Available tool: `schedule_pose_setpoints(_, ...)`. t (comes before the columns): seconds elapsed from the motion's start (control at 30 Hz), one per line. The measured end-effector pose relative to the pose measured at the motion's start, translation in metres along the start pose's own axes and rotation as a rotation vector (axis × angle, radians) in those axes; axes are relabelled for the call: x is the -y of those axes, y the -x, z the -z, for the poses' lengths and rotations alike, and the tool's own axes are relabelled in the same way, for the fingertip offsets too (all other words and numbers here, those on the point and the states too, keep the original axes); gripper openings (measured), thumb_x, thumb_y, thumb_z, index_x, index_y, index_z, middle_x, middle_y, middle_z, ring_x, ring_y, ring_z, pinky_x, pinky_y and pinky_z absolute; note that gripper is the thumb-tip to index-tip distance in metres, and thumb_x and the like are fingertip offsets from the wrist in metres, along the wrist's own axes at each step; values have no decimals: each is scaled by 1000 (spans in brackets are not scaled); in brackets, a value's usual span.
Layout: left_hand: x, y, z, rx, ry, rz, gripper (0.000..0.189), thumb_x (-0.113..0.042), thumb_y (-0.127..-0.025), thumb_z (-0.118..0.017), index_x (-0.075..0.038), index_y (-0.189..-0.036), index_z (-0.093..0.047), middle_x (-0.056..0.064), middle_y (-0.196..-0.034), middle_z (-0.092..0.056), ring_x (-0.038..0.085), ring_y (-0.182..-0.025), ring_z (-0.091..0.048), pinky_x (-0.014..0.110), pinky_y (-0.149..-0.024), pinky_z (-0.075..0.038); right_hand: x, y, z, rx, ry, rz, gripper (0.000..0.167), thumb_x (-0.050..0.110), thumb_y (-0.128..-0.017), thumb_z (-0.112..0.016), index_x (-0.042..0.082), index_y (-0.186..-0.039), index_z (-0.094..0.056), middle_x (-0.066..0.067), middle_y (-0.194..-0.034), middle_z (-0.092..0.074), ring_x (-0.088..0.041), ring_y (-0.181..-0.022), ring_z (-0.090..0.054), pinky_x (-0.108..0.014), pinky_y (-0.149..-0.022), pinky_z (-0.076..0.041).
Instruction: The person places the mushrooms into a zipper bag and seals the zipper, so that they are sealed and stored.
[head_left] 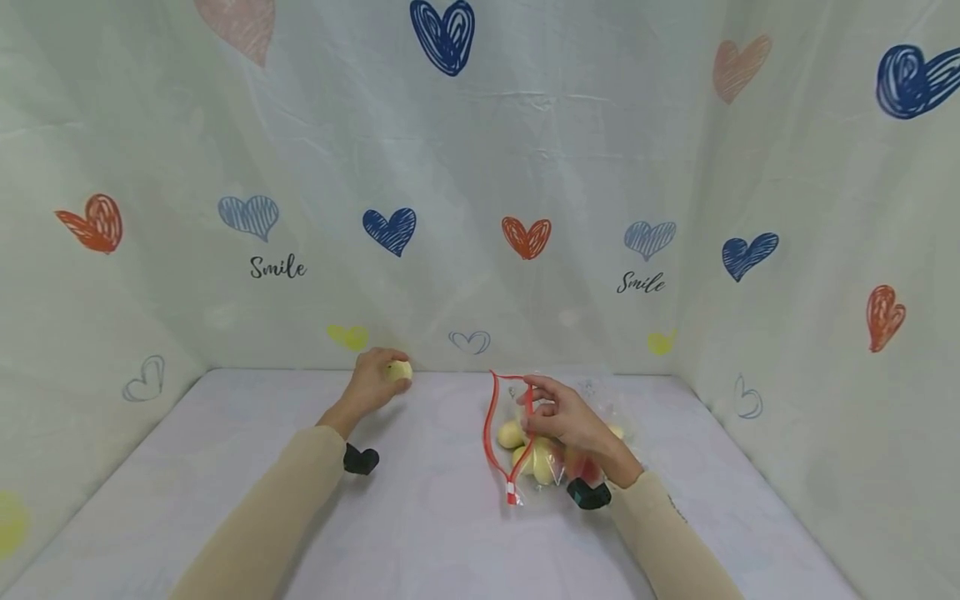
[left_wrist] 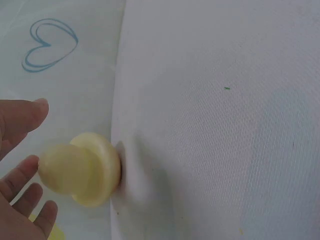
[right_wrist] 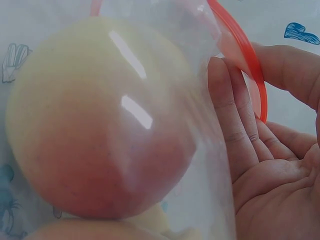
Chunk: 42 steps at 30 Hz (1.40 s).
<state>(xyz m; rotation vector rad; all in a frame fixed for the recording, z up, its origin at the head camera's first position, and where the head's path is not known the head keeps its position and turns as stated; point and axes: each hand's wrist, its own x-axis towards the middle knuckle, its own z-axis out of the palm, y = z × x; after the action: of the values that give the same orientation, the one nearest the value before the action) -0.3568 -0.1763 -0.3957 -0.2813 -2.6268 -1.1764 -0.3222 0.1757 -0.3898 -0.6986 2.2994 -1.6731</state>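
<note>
A pale yellow, mushroom-shaped piece (left_wrist: 95,170) stands on the table by the back wall. My left hand (head_left: 372,382) is at it, thumb and fingers spread apart. One fingertip meets or nearly meets its rounded end in the left wrist view. To the right, my right hand (head_left: 566,417) pinches the red zip edge of a clear zip bag (right_wrist: 220,200), whose mouth gapes toward the left. Inside lie several pale yellow pieces (head_left: 512,434) and a yellow-and-red peach-like fruit (right_wrist: 100,120). The hand and sleeve hide part of the contents.
A white cloth covers the table (head_left: 420,525). Behind and at both sides hang pale curtains (head_left: 480,150) printed with hearts. Black wrist devices sit below both hands, the right one (head_left: 589,494) close to the bag. A small red slider (head_left: 512,492) is on the bag's zip.
</note>
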Motion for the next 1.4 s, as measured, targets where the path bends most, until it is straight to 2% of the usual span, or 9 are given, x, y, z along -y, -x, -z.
schedule_pose_setpoints(0.1, 3, -3, -2, -2, 10, 11, 40, -8, -81, -72, -1, -119, -61, 21, -125, -51, 37, -114, -38, 51, -90, -38, -1, -1, 0, 9, -14, 18, 72, 5, -85, -70, 5, -146, -32, -24, -123, -52, -19, -74, -61, -29, -71, -55)
schedule_pose_setpoints(0.3, 9, -4, -3, 5, 36, 46, 38, -6, -83, -71, -1, -119, -60, 21, -126, -49, 37, -117, -37, 52, -94, -38, 0, 0, 0, 13, -19, 12, 71, 6, -85, -70, 8, -146, -34, -23, -123, -52, -19, -75, -62, -29, -71, -55)
schedule_pose_setpoints(0.43, 12, -2, -3, -10, 34, 40, 38, -5, -82, -70, 1, -118, -60, 22, -122, -51, 37, -115, -41, 52, -96, -38, 0, 1, 0, 5, 1, -6, 73, 8, -85, -71, 9, -147, -33, -20, -124, -53, -22, -77, -62, -30, -71, -55)
schedule_pose_setpoints(0.67, 14, 1, 0, -25, 19, 35, 38, 1, -81, -68, 3, -118, -59, 22, -113, -52, 35, -106, -48, 48, -93, -41, 0, 0, 0, -24, 15, -45, 68, 7, -85, -71, 18, -143, -39, -15, -123, -54, -25, -78, -62, -32, -74, -56)
schedule_pose_setpoints(0.9, 18, 2, 0, -18, -2, 46, 36, -5, -82, -68, 3, -117, -59, 21, -111, -51, 33, -102, -49, 45, -90, -44, 0, 0, 1, -1, 18, -2, 73, 8, -85, -71, 7, -146, -33, -19, -122, -54, -21, -75, -61, -28, -70, -55)
schedule_pose_setpoints(1.07, 21, 1, -1, -33, -15, 35, 35, -4, -82, -68, 5, -115, -59, 21, -108, -52, 33, -100, -49, 45, -89, -43, -2, -2, 2, 4, 14, -3, 72, 5, -86, -69, 6, -147, -31, -21, -122, -53, -19, -73, -58, -26, -68, -54)
schedule_pose_setpoints(1.3, 21, 1, -2, -22, -39, 90, 48, -2, -80, -68, 2, -125, -51, 21, -110, -45, 33, -99, -48, 46, -87, -44, -3, -4, 3, 14, -19, -6, 72, 1, -86, -67, 5, -148, -29, -26, -125, -50, -19, -72, -58, -30, -71, -56)
schedule_pose_setpoints(1.4, 22, 2, -3, -15, -45, 103, 53, 0, -78, -66, 1, -128, -48, 21, -111, -41, 34, -99, -48, 46, -84, -45, -2, -3, 2, 11, -12, -1, 72, 2, -86, -68, 4, -147, -30, -25, -124, -51, -18, -71, -58, -28, -70, -55)
